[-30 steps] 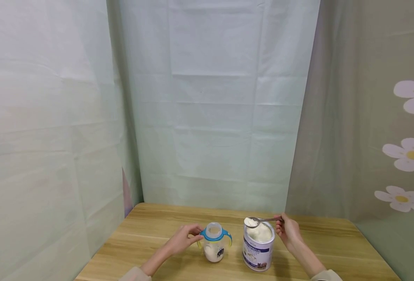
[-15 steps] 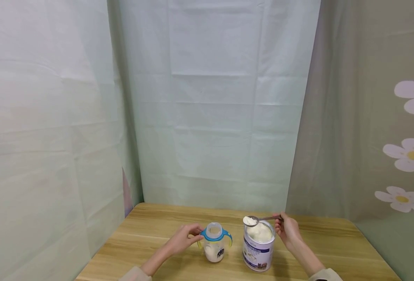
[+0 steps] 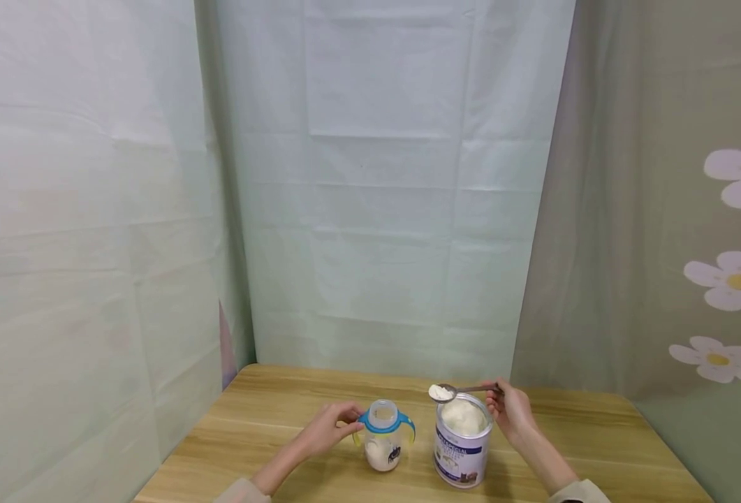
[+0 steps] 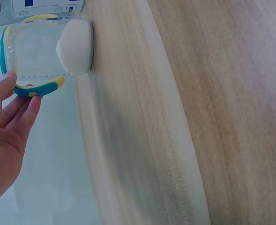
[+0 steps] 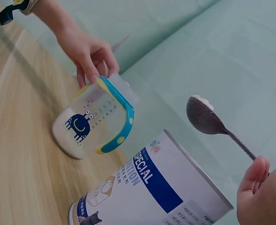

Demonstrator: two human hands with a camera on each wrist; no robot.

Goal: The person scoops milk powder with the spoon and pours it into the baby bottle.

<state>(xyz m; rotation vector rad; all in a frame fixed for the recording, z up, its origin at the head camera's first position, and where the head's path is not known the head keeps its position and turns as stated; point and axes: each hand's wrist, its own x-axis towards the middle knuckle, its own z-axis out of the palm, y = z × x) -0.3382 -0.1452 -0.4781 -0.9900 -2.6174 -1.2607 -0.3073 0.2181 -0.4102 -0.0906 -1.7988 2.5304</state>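
A clear baby bottle [image 3: 383,447] with a blue collar and two side handles stands open-topped on the table, white powder in its bottom. My left hand [image 3: 332,427] pinches its left handle [image 4: 39,88] between thumb and fingers. To the right stands an open milk powder tin [image 3: 461,454], heaped with pale powder [image 3: 463,417]. In my right hand [image 3: 510,412] I grip the handle of a dark metal spoon [image 5: 205,116]. Its bowl carries a mound of white powder [image 3: 439,392], level and just above the tin's left rim, on the side toward the bottle.
The wooden table [image 3: 282,398] reaches back to a pale hanging curtain [image 3: 383,244]. More cloth hangs at the left [image 3: 87,279] and, with printed flowers [image 3: 739,281], at the right. Between bottle and tin lies a narrow gap.
My right hand has carried the loaded spoon a little to the left, from over the tin's opening to its left rim. The left hand and the bottle have stayed put.
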